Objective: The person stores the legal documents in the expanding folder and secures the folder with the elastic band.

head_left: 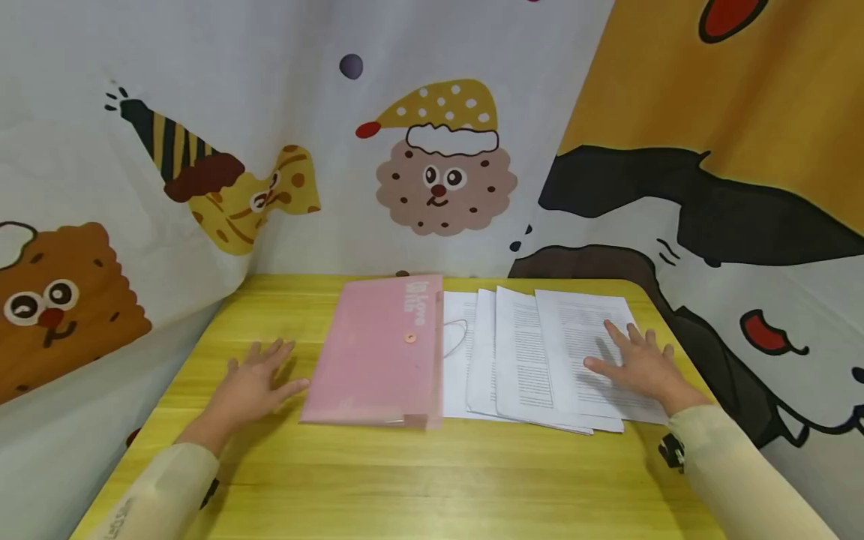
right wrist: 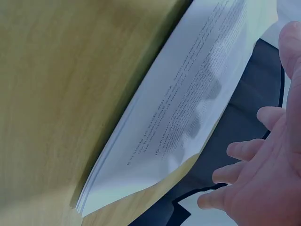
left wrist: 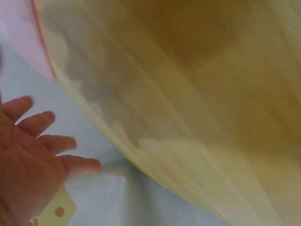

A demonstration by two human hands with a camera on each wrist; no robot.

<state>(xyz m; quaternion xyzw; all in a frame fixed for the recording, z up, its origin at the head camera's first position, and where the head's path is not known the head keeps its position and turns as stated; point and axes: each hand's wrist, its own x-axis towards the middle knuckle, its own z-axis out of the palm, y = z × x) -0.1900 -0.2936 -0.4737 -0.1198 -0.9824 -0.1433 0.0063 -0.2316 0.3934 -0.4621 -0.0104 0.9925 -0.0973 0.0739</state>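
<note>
A pink translucent document folder [head_left: 371, 352] with a button and a string loop lies on the table, its right edge over printed sheets. To its right, several stacks of printed paper [head_left: 526, 360] overlap in a fan. My left hand [head_left: 246, 386] hovers left of the folder, fingers spread, thumb tip close to its edge. Above the rightmost papers is my right hand [head_left: 644, 367], fingers spread and holding nothing. In the right wrist view, the fingers' shadow falls on the printed sheets [right wrist: 174, 122]. The left wrist view shows the left hand [left wrist: 37, 155] with nothing in it.
The yellow wood-grain table [head_left: 432, 480] has a rounded far right corner. A cartoon-printed cloth [head_left: 283, 60] hangs behind it and along both sides. Dark straps with small devices [head_left: 671, 452] sit at the sleeve cuffs.
</note>
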